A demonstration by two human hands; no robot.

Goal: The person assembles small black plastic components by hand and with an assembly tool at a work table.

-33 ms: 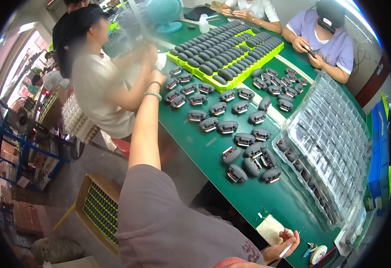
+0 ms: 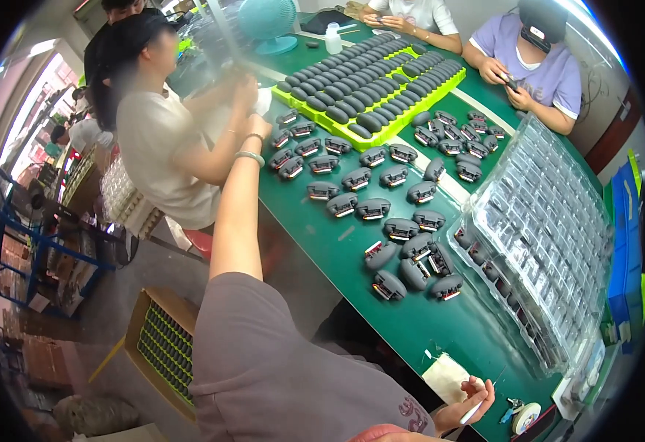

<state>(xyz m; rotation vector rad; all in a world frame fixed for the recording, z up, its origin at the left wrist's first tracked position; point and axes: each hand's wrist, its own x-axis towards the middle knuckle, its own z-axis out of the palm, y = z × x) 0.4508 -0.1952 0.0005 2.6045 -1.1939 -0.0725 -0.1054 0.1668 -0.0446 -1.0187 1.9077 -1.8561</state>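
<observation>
Fingers (image 2: pixel 487 392) half curled, the person's right hand (image 2: pixel 458 411) has hold of a slim white tool (image 2: pixel 472 413), shaped like a pen, at the near right of the green counter (image 2: pixel 436 328); the slanted grip appears to leave the other fingers loose. A cream pad (image 2: pixel 444 376) lies just beyond that hand, with a roll of tape (image 2: pixel 526 418) to the right. Farther along, loose dark-grey pods (image 2: pixel 388 284) spread across the counter, many with their openings toward the near side, perhaps so that the reddish and pale parts inside show. To their right, clear plastic trays (image 2: pixel 540 228) are stacked, probably to save counter space. At far left, the person's left arm reaches out straight; the left hand (image 2: pixel 257 127) is close to the hands of a co-worker in white (image 2: pixel 156 140), and blur hides whether it is open or holds anything. Beyond the loose pods, a lime-green tray (image 2: pixel 392 133) carries more pods in close rows, seemingly to keep them ordered. Past it, at far right, a co-worker in lilac (image 2: pixel 558 85) holds a small dark piece in both hands, while a teal fan (image 2: pixel 267 22) stands at far left.
</observation>
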